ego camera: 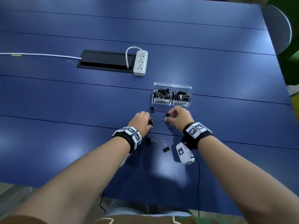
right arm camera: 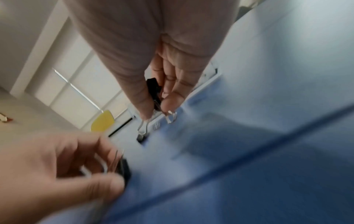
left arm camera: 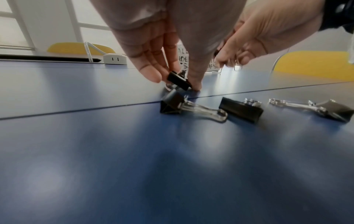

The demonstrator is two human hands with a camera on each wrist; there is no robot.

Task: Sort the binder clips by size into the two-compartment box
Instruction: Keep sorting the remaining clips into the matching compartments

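The two-compartment box [ego camera: 172,96] stood on the bench [ego camera: 64,102], behind both hands; a loose clip [ego camera: 155,109] lay just before its left compartment; the left hand [ego camera: 140,121] sat left of the right hand [ego camera: 178,118]; two more clips [ego camera: 151,140] [ego camera: 165,147] lay nearer, between the wrists; a power strip [ego camera: 140,62] lay behind and left of the box.
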